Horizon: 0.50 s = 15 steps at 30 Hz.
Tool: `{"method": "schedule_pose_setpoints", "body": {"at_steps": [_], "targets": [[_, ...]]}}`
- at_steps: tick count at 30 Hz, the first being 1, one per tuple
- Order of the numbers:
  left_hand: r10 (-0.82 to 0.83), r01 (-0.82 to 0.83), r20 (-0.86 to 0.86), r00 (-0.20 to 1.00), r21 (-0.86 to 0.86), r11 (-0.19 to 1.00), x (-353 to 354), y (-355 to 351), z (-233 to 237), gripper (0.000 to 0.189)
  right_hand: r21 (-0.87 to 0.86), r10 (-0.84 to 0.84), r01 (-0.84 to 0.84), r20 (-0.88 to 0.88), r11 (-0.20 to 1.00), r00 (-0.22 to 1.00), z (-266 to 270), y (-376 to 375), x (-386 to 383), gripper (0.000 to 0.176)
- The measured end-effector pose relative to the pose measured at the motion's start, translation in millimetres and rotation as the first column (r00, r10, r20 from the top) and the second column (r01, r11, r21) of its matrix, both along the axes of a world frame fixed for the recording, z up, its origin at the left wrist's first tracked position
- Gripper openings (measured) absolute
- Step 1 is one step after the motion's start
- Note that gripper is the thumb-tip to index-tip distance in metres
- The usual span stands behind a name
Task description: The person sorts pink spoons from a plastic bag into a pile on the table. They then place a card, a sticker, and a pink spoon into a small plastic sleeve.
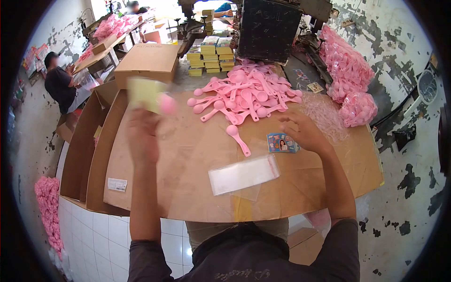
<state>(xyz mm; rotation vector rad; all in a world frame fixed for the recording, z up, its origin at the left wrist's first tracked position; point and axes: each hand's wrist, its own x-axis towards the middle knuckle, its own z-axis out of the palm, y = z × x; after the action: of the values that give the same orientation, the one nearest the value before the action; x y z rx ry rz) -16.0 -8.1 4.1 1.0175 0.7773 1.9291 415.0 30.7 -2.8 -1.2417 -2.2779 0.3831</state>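
Observation:
My left hand, smeared by motion, is closed on a pale yellow packet raised over the table's left side. A pink round part shows at the packet's right edge. My right hand has its fingers apart and slightly curled, with nothing in them, beside a small stack of blue picture cards. Between my hands lies a single pink scoop, in front of a heap of pink scoops. Nearer to me is a stack of clear plastic bags.
An open cardboard box stands along the left edge, near a closed carton. Stacks of yellow cards and a black box are behind the heap. Bagged pink scoops sit at right. Another person works at far left.

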Motion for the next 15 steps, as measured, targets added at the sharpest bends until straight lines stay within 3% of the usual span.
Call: {"method": "schedule_pose_setpoints", "body": {"at_steps": [1, 4, 5, 7, 9, 10, 12, 15], "targets": [[0.234, -0.242, 0.124, 0.964, 0.054, 0.969, -9.1, 1.7, 6.0, 0.046, 0.005, -0.009, 0.009, 0.046, 1.0, 0.999, -6.1, 0.3, 11.3, 0.038], [0.212, -0.262, 0.358, 0.91, 0.099, 0.96, -4.9, -1.3, 22.2, 0.054, -0.009, 0.008, -0.006, 0.145, 1.0, 0.989, -23.9, -3.0, 28.9, 0.04], [0.238, -0.259, 0.252, 0.938, 0.055, 0.964, 0.0, 5.8, 7.5, 0.056, -0.032, 0.037, -0.032, 0.153, 0.999, 0.988, -28.7, -3.3, 31.3, 0.041], [0.154, -0.163, -0.231, 0.961, -0.02, 0.986, 20.1, 9.8, -25.6, 0.046, -0.061, 0.041, -0.033, 0.149, 0.998, 0.988, -32.2, -1.9, 30.7, 0.039], [-0.126, -0.081, -0.672, 0.729, -0.267, 0.96, 55.6, 7.0, -49.6, 0.035, -0.073, -0.008, 0.017, 0.125, 0.997, 0.992, -33.6, -1.3, 26.4, 0.036], [-0.232, -0.024, -0.749, 0.621, -0.314, 0.949, 85.5, -9.0, -38.8, 0.029, -0.083, -0.035, 0.041, 0.069, 0.996, 0.997, -34.2, -1.4, 24.1, 0.034], [-0.193, 0.048, -0.916, 0.351, -0.188, 0.981, 119.0, -21.2, -51.9, 0.023, -0.106, -0.096, 0.092, -0.038, 0.99, 0.995, -34.9, -3.1, 21.0, 0.028], [0.058, 0.093, -0.979, 0.197, 0.077, 0.993, 138.3, -26.2, -61.0, 0.017, -0.2, -0.107, 0.075, -0.156, 0.977, 0.982, -36.8, -5.9, 21.6, 0.024]]}}
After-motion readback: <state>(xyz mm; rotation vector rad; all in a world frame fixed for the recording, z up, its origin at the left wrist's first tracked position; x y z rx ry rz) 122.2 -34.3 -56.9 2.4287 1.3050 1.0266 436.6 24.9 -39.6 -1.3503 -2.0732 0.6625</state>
